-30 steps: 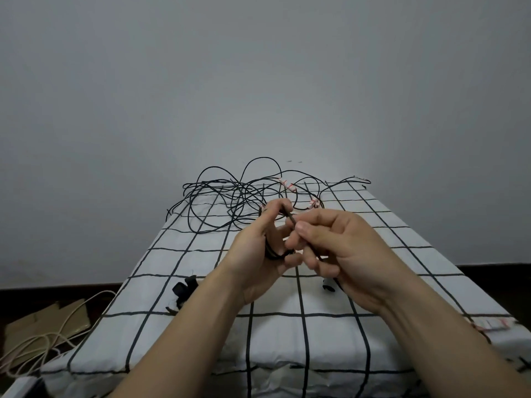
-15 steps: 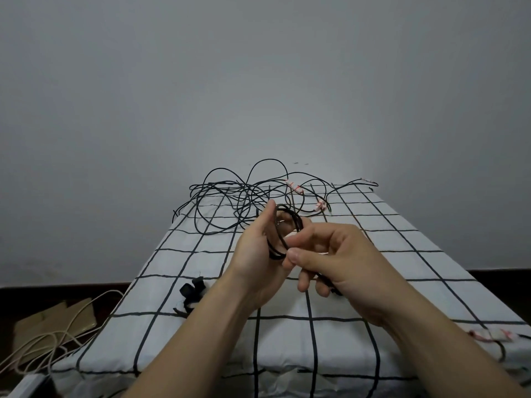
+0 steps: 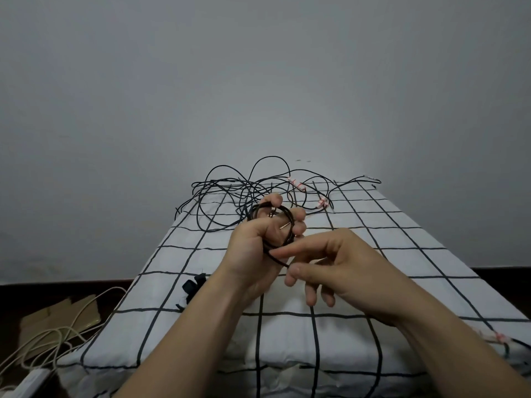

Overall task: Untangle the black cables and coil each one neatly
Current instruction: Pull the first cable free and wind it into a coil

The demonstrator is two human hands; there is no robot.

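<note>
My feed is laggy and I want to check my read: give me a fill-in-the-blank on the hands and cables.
The left hand grips a small ___ of cable.
The right hand pinches it between index finger and ___.
On the sheet, the tangle lies at the ___ end.
Missing: coil; thumb; far.

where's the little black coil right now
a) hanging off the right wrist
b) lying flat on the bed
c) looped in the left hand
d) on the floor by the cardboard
c: the coil is looped in the left hand, above the bed, while the right hand pinches its loose end.
</note>
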